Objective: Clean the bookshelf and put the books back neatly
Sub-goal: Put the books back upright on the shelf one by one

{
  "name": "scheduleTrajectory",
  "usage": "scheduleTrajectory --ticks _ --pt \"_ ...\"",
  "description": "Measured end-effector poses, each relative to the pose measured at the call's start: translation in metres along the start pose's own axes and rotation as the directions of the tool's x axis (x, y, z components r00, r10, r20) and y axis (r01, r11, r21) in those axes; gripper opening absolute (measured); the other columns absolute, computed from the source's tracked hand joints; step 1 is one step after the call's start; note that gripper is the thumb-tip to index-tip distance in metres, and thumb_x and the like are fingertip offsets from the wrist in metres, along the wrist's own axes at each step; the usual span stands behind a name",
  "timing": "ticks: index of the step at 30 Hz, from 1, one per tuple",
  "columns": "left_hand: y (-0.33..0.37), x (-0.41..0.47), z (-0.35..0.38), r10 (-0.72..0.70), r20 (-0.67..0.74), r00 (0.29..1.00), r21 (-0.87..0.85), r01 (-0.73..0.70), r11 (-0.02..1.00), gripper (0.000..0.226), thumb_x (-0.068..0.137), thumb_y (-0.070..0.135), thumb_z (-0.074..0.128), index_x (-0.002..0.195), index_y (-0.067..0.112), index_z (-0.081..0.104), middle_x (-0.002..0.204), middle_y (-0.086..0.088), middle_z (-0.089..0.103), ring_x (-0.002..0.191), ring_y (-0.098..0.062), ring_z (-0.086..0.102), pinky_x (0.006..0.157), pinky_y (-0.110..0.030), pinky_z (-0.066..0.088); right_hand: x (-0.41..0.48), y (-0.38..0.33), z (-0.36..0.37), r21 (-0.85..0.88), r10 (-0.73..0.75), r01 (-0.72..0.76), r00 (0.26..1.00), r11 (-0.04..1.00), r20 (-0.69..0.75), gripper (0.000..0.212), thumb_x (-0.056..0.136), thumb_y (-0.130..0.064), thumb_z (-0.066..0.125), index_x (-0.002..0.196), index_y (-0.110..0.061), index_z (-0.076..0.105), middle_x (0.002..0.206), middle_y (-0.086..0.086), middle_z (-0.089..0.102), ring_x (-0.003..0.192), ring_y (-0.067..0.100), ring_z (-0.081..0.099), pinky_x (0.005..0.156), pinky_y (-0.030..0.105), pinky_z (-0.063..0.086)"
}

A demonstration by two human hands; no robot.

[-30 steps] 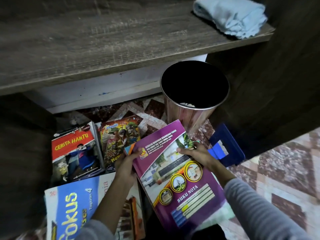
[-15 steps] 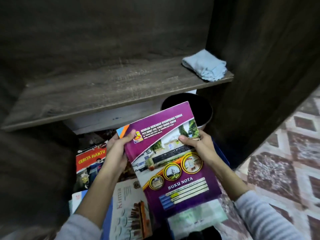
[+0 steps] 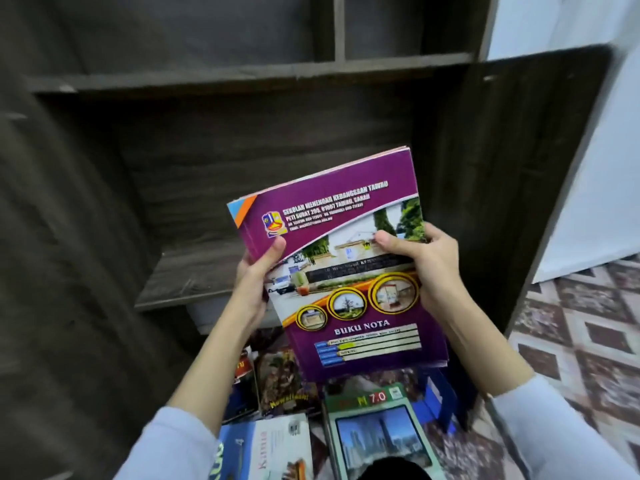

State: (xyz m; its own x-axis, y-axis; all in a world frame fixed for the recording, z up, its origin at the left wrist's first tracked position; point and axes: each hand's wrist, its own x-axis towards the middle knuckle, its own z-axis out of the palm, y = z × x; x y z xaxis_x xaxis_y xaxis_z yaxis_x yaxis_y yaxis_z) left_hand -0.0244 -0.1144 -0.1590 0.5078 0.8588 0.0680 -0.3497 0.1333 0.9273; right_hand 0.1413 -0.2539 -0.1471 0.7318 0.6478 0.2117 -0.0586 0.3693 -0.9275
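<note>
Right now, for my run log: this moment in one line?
left hand: grips purple notebook; right hand: grips it too; held before shelf; other books on floor

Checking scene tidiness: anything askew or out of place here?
Several books, including a green-framed paperback and a blue-and-white textbook, lie scattered on the patterned floor below the dark wooden bookshelf. The purple Buku Nota notebook, held by left hand and right hand, is tilted.

book stack point(image 3: 346, 271) held before the shelf point(image 3: 194, 278), left hand point(image 3: 254, 282) and right hand point(image 3: 429, 268) on its sides, loose books point(image 3: 377, 434) on floor below
</note>
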Motion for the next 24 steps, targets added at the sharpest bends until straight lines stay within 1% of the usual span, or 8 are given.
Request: scheduleTrajectory --ticks 3,5,9,12,14,17,20,24 --pt "0.012 -0.01 0.006 0.051 -0.014 0.999 0.073 -0.05 0.996 0.098 0.015 0.065 0.085 0.1 0.019 0.064 0.093 0.002 0.074 0.086 -0.016 0.07 0.079 -0.04 0.057 0.0 -0.025 0.01 0.007 -0.054 0.054 0.998 0.999 0.044 0.039 0.053 -0.011 0.083 0.088 -0.003 0.068 0.084 0.011 0.074 0.076 0.027 0.071 0.069 0.035 0.056" --pt "0.027 -0.014 0.01 0.076 -0.034 0.997 0.086 -0.073 0.994 0.083 0.022 0.056 0.089 0.092 0.019 0.065 0.085 0.003 0.074 0.08 -0.015 0.071 0.077 -0.04 0.057 0.002 -0.036 0.015 -0.039 -0.107 0.109 0.993 0.993 0.053 0.034 0.061 -0.008 0.082 0.09 -0.004 0.066 0.088 0.012 0.074 0.079 0.027 0.071 0.071 0.036 0.058" --pt "0.041 -0.027 0.016 0.071 -0.111 0.991 0.016 -0.07 0.997 0.068 0.047 0.033 0.087 0.106 0.009 0.063 0.093 -0.007 0.073 0.087 -0.025 0.07 0.08 -0.046 0.056 0.011 -0.041 0.021 -0.1 -0.169 0.179 0.981 0.979 0.099 0.023 0.071 -0.008 0.079 0.088 -0.008 0.064 0.086 0.005 0.072 0.077 0.018 0.07 0.069 0.029 0.057" --pt "0.044 -0.032 0.021 0.066 -0.178 0.982 -0.04 -0.074 0.996 0.051 0.053 0.029 0.085 0.097 0.014 0.065 0.093 -0.008 0.074 0.087 -0.026 0.071 0.081 -0.048 0.056 0.024 -0.037 0.025 -0.273 -0.131 0.159 0.984 0.949 0.117 0.041 0.067 -0.034 0.083 0.097 -0.014 0.063 0.097 0.003 0.071 0.095 0.022 0.068 0.086 0.038 0.054" --pt "0.046 -0.036 0.025 0.055 -0.233 0.971 -0.084 -0.077 0.993 0.035 0.062 0.021 0.084 0.091 0.014 0.065 0.087 -0.008 0.074 0.079 -0.025 0.072 0.072 -0.042 0.059 0.028 -0.039 0.029 -0.553 -0.157 0.185 0.983 0.812 0.099 0.069 0.067 -0.05 0.079 0.121 -0.017 0.052 0.12 0.003 0.062 0.114 0.023 0.057 0.099 0.045 0.044" --pt "0.046 -0.039 0.03 0.039 -0.321 0.946 -0.124 -0.083 0.989 0.027 0.066 0.017 0.084 0.085 0.013 0.066 0.082 -0.008 0.074 0.072 -0.022 0.072 0.066 -0.038 0.059 0.008 -0.037 0.038 -0.799 -0.328 0.296 0.935 0.523 0.131 0.09 0.075 -0.046 0.072 0.145 -0.017 0.024 0.143 0.007 0.036 0.131 0.024 0.035 0.108 0.044 0.031" --pt "0.05 -0.039 0.034 0.025 -0.393 0.919 -0.149 -0.091 0.985 0.027 0.066 0.017 0.084 0.083 0.013 0.065 0.077 -0.004 0.073 0.062 -0.015 0.071 0.06 -0.032 0.059 -0.04 -0.005 0.05 -0.789 -0.362 0.421 0.892 0.448 0.271 0.09 0.073 -0.053 0.062 0.144 -0.015 0.023 0.139 0.007 0.034 0.128 0.024 0.035 0.104 0.043 0.035" --pt "0.06 -0.035 0.045 -0.004 -0.455 0.891 -0.206 -0.101 0.973 0.028 0.064 0.015 0.086 0.082 0.01 0.064 0.077 -0.006 0.072 0.062 -0.018 0.071 0.059 -0.035 0.059 -0.088 0.042 0.065 -0.827 -0.28 0.419 0.902 0.376 0.33 0.089 0.066 -0.059 0.044 0.143 -0.018 0.027 0.143 0.01 0.036 0.134 0.027 0.035 0.108 0.043 0.035"
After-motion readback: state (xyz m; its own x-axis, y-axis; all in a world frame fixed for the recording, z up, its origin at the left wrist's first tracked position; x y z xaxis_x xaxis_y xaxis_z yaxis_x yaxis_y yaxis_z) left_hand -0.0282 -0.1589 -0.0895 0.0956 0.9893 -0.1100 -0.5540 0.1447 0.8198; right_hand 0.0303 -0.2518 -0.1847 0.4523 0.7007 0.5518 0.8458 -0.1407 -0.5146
